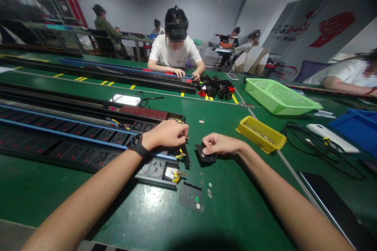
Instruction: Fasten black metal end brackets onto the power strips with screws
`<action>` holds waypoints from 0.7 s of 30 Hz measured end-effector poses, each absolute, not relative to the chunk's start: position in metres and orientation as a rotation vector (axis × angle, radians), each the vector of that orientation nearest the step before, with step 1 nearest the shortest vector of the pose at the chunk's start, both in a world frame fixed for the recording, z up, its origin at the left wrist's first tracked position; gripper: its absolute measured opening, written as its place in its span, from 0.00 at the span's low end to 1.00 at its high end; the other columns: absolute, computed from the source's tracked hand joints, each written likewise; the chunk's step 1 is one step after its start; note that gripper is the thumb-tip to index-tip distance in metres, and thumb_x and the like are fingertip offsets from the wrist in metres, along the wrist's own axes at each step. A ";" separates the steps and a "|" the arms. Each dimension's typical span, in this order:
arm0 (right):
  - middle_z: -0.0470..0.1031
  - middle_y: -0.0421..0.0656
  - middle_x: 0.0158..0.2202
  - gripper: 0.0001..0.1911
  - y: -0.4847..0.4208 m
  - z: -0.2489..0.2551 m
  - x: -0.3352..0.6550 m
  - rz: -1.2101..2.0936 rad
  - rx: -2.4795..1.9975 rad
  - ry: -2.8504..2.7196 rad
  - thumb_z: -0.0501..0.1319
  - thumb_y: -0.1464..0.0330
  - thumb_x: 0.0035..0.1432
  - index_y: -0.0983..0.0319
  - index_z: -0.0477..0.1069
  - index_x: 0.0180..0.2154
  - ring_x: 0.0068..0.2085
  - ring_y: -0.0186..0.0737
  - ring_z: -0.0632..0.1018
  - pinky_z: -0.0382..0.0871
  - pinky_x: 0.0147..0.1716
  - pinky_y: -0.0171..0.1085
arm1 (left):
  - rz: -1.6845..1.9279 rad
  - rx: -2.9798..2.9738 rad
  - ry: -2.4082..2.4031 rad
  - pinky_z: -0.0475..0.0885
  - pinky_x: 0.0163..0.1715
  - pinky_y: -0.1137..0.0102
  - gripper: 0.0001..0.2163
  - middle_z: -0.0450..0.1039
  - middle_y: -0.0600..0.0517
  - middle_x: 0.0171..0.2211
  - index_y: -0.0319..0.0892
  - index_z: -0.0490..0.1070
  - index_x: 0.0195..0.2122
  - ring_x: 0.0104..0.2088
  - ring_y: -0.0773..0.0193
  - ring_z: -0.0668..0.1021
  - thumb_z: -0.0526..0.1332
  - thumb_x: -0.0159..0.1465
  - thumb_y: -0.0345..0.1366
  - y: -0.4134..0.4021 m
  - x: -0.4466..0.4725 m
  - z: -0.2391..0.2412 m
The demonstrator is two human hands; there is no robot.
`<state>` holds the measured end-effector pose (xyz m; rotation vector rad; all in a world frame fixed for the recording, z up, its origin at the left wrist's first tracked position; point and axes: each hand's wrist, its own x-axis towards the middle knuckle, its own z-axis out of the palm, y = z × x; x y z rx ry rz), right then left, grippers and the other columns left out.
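My left hand point(174, 132), with a dark watch on its wrist, is closed above the ends of the power strips point(118, 137). A thin brass-coloured pin point(187, 138) sticks out from its fingertips; its other end is hidden. My right hand point(219, 144) pinches a black end plate point(205, 158), tilted just above the green table, thumb on its face. Between the hands and nearer to me, a dark bracket point(186, 157) stands at a strip's end. Yellow wires with a brass screw point(182, 173) come out of the nearest strip. A grey plate point(190, 197) with round stickers lies in front.
A yellow bin point(260, 133) of small metal parts and a green basket point(279, 96) stand to the right. Cables point(315, 147), a blue bin point(356, 129) and a dark phone-like slab point(332, 208) lie farther right. Across the table a co-worker point(176, 47) handles another strip beside black parts point(218, 86).
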<state>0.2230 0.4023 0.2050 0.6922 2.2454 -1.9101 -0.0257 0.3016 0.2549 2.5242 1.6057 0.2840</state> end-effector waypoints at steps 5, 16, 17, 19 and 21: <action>0.57 0.27 0.14 0.30 0.404 0.204 0.224 -1.904 0.660 2.227 0.73 0.49 0.50 0.59 0.57 0.24 0.15 0.24 0.55 0.41 0.14 0.28 | 0.294 2.531 1.608 0.59 0.27 0.70 0.03 0.78 0.54 0.30 0.45 0.73 0.35 0.29 0.61 0.76 0.61 0.61 0.35 0.302 -0.027 0.254; 0.57 0.27 0.14 0.29 0.403 0.205 0.223 -1.882 0.659 2.242 0.73 0.50 0.51 0.60 0.58 0.24 0.15 0.24 0.55 0.41 0.14 0.28 | 0.270 2.531 1.612 0.61 0.27 0.69 0.04 0.78 0.53 0.31 0.45 0.74 0.36 0.29 0.61 0.77 0.60 0.62 0.35 0.301 -0.025 0.257; 0.57 0.28 0.14 0.29 0.403 0.205 0.223 -1.881 0.658 2.241 0.72 0.50 0.51 0.60 0.58 0.24 0.15 0.24 0.55 0.42 0.14 0.28 | 0.272 2.531 1.609 0.61 0.27 0.69 0.04 0.78 0.53 0.31 0.45 0.74 0.36 0.29 0.61 0.77 0.60 0.62 0.35 0.301 -0.025 0.257; 0.57 0.28 0.14 0.29 0.403 0.205 0.223 -1.880 0.661 2.242 0.72 0.50 0.51 0.60 0.58 0.24 0.15 0.24 0.55 0.42 0.14 0.28 | 0.272 2.533 1.608 0.61 0.27 0.69 0.04 0.78 0.53 0.31 0.45 0.74 0.36 0.29 0.60 0.77 0.60 0.62 0.36 0.301 -0.025 0.257; 0.57 0.27 0.14 0.29 0.403 0.205 0.223 -1.878 0.671 2.248 0.72 0.49 0.51 0.59 0.57 0.24 0.15 0.24 0.55 0.42 0.13 0.27 | 0.271 2.536 1.610 0.61 0.27 0.69 0.04 0.78 0.53 0.31 0.45 0.74 0.36 0.29 0.60 0.77 0.60 0.62 0.36 0.301 -0.025 0.256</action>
